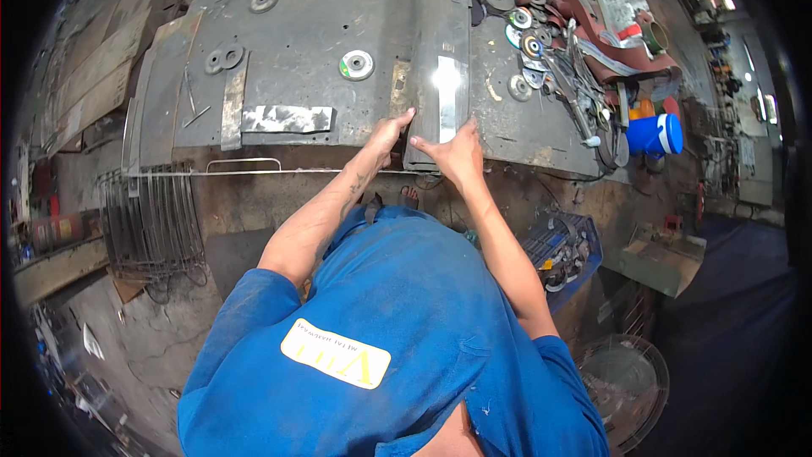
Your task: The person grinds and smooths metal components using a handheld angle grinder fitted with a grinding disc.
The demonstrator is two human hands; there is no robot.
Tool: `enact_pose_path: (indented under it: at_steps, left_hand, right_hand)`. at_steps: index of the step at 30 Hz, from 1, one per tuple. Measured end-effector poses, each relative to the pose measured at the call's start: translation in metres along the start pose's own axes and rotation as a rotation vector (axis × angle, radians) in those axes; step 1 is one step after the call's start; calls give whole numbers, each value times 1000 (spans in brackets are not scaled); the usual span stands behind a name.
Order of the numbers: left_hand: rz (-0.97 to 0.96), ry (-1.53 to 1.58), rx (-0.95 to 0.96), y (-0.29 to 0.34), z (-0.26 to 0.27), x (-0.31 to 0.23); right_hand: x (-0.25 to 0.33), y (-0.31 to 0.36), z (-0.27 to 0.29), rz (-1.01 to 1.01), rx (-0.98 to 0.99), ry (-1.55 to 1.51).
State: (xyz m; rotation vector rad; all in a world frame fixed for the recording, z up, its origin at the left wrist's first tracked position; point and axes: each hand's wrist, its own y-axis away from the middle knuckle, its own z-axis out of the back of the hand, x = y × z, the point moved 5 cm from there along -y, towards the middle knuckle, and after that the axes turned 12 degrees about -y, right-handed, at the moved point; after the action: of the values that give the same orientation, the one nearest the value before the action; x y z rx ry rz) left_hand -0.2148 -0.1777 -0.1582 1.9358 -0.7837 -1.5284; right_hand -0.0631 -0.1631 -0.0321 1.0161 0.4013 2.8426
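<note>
A long grey metal channel (pixel 431 30) lies lengthwise on the steel worktable (pixel 296 59), its near end at the table's front edge. Along its top runs a bright, polished strip (pixel 448 106) that reflects the light. My left hand (pixel 386 139) grips the left side near this end, some of its fingers hidden. Across the near end sits my right hand (pixel 458 155), thumb toward the left side and fingers at the right, closed round the metal. Left of the channel are a grinding disc (pixel 357 65) with a green rim and a scuffed metal plate (pixel 288 119).
Abrasive discs, tools and a brown sanding belt (pixel 622 55) crowd the table's right side, with a blue jug (pixel 654 134) at its corner. Below right stand a blue crate (pixel 562 250) of parts and a round fan (pixel 624 389). A wire rack (pixel 152 224) stands at left.
</note>
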Motion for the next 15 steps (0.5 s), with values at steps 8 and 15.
enact_pose_path:
  at_steps: [8,15]
  left_hand:
    - [0,36,-21,14,0,-7]
    - [-3,-32,-28,-9,14,-5]
  right_hand:
    - [-11,-2,0,85,-118,-59]
    - [-9,0,-3,62,-96,-104]
